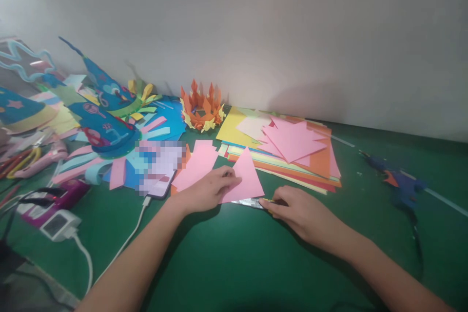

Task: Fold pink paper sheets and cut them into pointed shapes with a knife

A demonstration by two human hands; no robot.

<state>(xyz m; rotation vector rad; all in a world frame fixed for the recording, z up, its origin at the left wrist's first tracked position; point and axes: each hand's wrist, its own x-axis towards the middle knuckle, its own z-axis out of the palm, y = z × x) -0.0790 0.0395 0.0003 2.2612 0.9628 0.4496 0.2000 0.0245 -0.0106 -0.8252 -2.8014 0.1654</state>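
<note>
My left hand [208,190] has its fingers curled together on a folded piece of pink paper [250,180], which comes to a point at the top. Along the lower edge of this paper, partly beneath it, lies the flat silver blade of a knife [252,203]. My right hand [298,209] is closed around the knife's handle, of which only a bit of yellow shows between thumb and fingers. Just left of the paper, more pink sheets [199,161] lie on an orange one, partly behind my left hand.
Stacked coloured paper [321,156] lies behind my hands, near an orange paper crown [203,107]. Blue cone hats [106,129] stand left, beside a charging phone [161,170] and a power strip [54,204]. A blue glue gun [404,187] rests right on the green table [234,263].
</note>
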